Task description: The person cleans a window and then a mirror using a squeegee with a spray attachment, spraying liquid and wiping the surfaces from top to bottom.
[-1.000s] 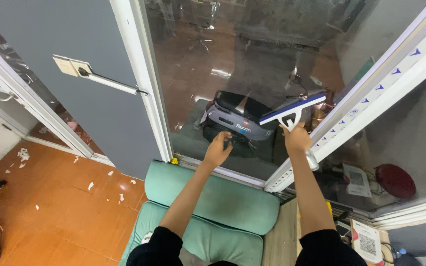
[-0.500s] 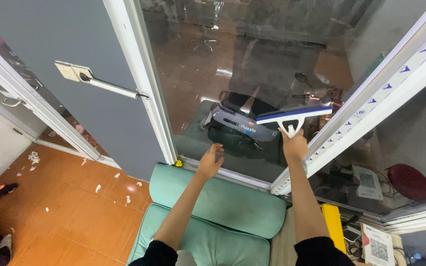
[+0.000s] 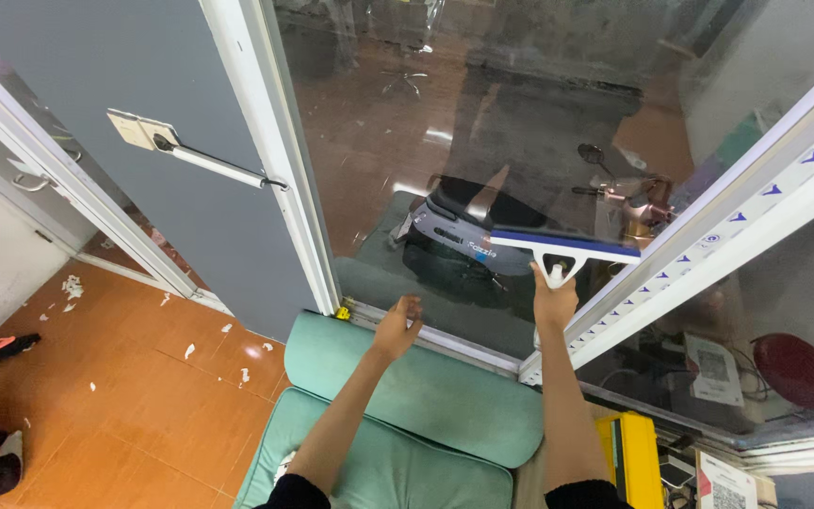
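My right hand (image 3: 554, 303) grips the white handle of a window squeegee (image 3: 562, 247) with a blue blade, pressed flat against the large glass pane (image 3: 482, 113) near its lower right corner. My left hand (image 3: 398, 327) hovers with its fingers loosely spread just above the back of a teal sofa (image 3: 426, 396), close to the bottom window frame and holding nothing. A parked scooter (image 3: 468, 231) shows through the glass behind the squeegee.
A grey door (image 3: 115, 123) with a bar handle (image 3: 209, 162) stands left of the white window post (image 3: 280, 160). Orange floor tiles (image 3: 115, 396) carry white scraps. A yellow box (image 3: 628, 452) and a red round object (image 3: 795, 369) lie at the right.
The squeegee has slid down and slightly left on the glass with my right hand. My left hand has dropped away from the pane toward the sofa back.
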